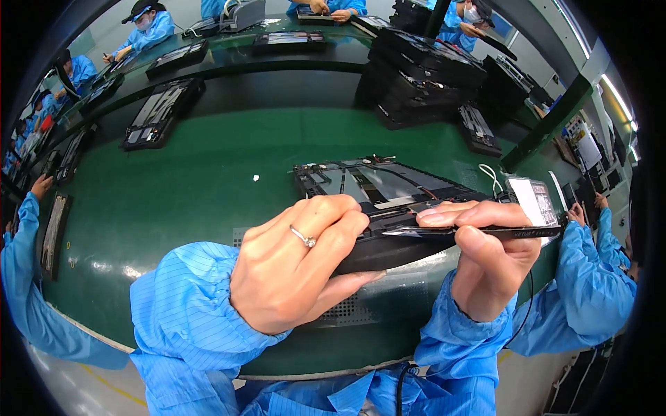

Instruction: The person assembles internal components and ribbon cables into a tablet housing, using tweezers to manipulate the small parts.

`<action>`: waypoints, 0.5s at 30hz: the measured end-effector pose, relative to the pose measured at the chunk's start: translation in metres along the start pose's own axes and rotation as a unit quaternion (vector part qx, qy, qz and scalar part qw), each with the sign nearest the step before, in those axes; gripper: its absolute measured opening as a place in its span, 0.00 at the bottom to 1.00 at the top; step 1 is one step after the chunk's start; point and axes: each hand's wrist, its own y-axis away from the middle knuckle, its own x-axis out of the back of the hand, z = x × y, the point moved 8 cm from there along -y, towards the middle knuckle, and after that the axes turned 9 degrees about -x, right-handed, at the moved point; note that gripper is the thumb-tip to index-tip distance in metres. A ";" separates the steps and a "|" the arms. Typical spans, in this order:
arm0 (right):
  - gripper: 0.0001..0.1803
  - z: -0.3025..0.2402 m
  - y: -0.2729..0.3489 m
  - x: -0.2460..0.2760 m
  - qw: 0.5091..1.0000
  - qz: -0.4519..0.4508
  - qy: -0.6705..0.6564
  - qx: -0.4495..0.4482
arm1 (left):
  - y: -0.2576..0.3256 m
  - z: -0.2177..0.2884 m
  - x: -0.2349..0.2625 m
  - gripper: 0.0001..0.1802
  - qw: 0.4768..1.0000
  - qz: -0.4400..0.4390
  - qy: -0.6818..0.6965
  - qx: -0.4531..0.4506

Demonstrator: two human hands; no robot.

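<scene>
My left hand (pixel 295 260), with a ring on one finger, is closed on the near left edge of an open black device housing (pixel 409 182). Its thumb reaches underneath the near side, which appears raised off the table. Grey panels, dark cables and a ribbon strip show inside the housing. Between the thumb and fingers of my right hand (pixel 485 243) is a pair of black tweezers (pixel 517 232). They lie almost level, their narrow tip pointing left along the housing's near edge. My fingers partly hide that edge, and whether the tip touches anything cannot be made out.
Stacked black housings (pixel 420 80) stand at the back right of the green table (pixel 229 152). Another open housing (pixel 163 114) lies back left. A clear plate with a white label (pixel 533 197) and a white cable (pixel 491 177) are beyond my right hand. Co-workers in blue sit around.
</scene>
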 end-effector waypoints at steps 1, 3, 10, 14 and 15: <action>0.06 0.002 -0.001 0.003 1.000 0.001 -0.003 -0.008 | -0.001 0.000 -0.002 0.26 1.000 0.001 0.001 0.002; 0.06 0.003 -0.001 0.008 1.000 0.003 -0.003 -0.012 | -0.002 0.000 -0.006 0.26 1.000 0.005 0.000 0.003; 0.06 0.001 -0.005 0.016 1.000 0.004 0.010 -0.015 | -0.010 -0.001 -0.014 0.26 1.000 0.000 0.002 0.009; 0.06 0.000 -0.006 0.023 1.000 -0.003 0.017 -0.007 | -0.014 0.001 -0.019 0.26 1.000 0.002 0.003 0.010; 0.06 0.000 -0.007 0.024 1.000 -0.003 0.018 -0.008 | -0.015 0.002 -0.021 0.26 1.000 0.000 0.001 0.012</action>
